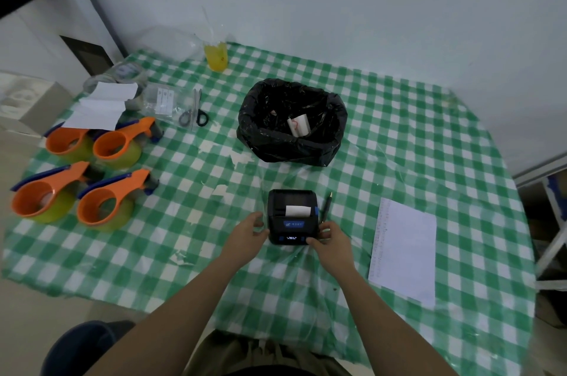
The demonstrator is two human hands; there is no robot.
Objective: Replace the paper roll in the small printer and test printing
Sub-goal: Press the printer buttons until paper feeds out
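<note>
A small black printer (pixel 292 216) stands on the checked table near the front edge, its lid closed and its little front display lit. A short strip of white paper (pixel 297 211) sticks out of its top slot. My left hand (pixel 250 233) cups the printer's left side with curled fingers. My right hand (pixel 329 237) is on the right front corner, thumb against the front panel. A white paper roll (pixel 298 125) with a red mark lies inside the bin with the black bag (pixel 291 124) behind the printer.
A pen (pixel 325 207) lies just right of the printer, and a white sheet (pixel 405 249) further right. Several orange tape dispensers (pixel 89 173) fill the left side. Scissors (pixel 194 113), plastic bags and a yellow drink pouch (pixel 217 58) sit at the back left.
</note>
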